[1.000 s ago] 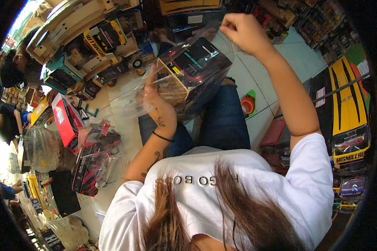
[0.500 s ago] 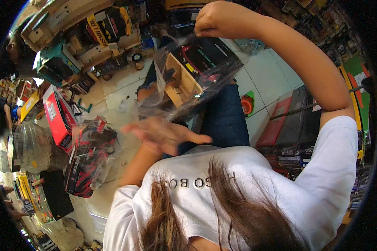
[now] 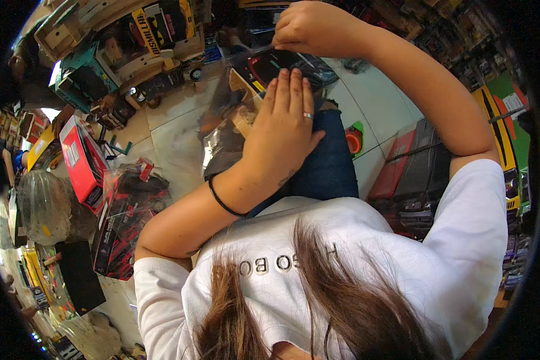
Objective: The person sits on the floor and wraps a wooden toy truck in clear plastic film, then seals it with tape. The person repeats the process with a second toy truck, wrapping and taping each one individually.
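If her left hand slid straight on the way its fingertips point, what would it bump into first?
Probably the right hand, which pinches the top of the clear plastic-wrapped toy box that the left hand lies flat on. Depth is unclear.

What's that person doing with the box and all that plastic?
A person sitting on a tiled floor has a boxed toy car wrapped in a clear plastic bag on their lap. The left hand lies flat on the wrapped box, fingers spread. The right hand is raised above it, pinching the top of the plastic. More toy boxes lie around, among them a red box and a wrapped dark pack on the person's left.
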The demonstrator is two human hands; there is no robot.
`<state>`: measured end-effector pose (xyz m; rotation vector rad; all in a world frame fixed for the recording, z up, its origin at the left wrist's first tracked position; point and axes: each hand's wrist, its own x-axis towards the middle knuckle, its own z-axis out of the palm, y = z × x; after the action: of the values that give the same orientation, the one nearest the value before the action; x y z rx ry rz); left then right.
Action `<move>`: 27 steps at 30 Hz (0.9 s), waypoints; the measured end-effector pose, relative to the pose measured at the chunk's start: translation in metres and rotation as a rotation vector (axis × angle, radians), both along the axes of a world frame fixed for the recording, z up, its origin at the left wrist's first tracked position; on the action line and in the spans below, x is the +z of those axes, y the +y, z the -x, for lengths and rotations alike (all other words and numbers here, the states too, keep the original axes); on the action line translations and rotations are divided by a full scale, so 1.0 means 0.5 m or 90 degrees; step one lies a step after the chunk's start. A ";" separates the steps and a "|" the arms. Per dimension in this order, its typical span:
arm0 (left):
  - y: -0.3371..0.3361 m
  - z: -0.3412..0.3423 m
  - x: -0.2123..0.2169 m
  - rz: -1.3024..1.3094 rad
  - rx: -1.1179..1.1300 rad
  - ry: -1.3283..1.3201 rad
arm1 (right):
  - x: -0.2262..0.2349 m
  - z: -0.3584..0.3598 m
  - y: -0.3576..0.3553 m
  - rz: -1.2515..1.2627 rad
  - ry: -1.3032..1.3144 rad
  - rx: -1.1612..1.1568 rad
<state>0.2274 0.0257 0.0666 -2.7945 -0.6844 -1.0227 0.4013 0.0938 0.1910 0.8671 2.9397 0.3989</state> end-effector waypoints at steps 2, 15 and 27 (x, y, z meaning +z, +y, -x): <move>0.006 0.011 0.008 0.031 -0.002 0.029 | -0.012 0.008 -0.002 -0.064 -0.093 -0.023; 0.026 0.043 0.028 0.009 -0.010 0.050 | -0.028 0.017 0.000 -0.171 -0.108 -0.048; 0.027 0.014 0.036 -0.024 0.108 0.084 | -0.060 -0.008 -0.059 -0.166 -0.049 0.008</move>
<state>0.2206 0.0391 0.0848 -2.6867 -0.8568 -0.8053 0.4055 0.0643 0.1608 0.8361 2.8653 0.8116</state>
